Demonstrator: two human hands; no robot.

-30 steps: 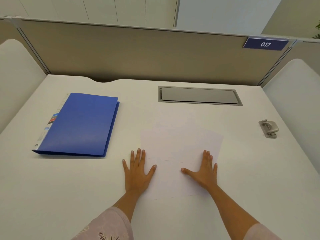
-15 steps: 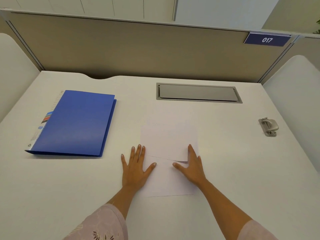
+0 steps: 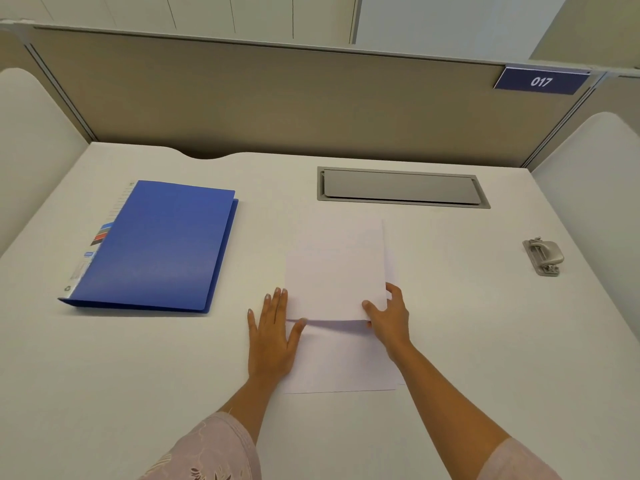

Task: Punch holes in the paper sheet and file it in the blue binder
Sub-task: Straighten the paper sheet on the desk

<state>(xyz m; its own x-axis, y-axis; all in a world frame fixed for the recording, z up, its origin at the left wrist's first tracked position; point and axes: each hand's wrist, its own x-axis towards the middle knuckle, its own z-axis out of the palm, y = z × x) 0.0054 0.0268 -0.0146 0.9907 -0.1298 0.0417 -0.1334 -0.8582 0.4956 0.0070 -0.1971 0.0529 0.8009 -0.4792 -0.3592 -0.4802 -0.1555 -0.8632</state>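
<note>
Blue binder (image 3: pixel 156 247) lies closed at the left, nothing filed yet. Flat and spread, the left hand (image 3: pixel 272 337) presses the left edge of the sheet (image 3: pixel 334 268), thumb at a crease. The sheet lies mid-way across the surface (image 3: pixel 485 341), seemingly folded over itself, no holes visible. The right hand (image 3: pixel 389 317) pinches the flap's near right corner. Well apart at far right, the punch (image 3: pixel 543 256) sits untouched.

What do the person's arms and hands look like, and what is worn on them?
Both forearms are bare. The left sleeve is pale pink fabric with a dark leaf print; the right sleeve looks the same pale pink. The left hand and right hand wear no gloves; no ring or watch shows.
</note>
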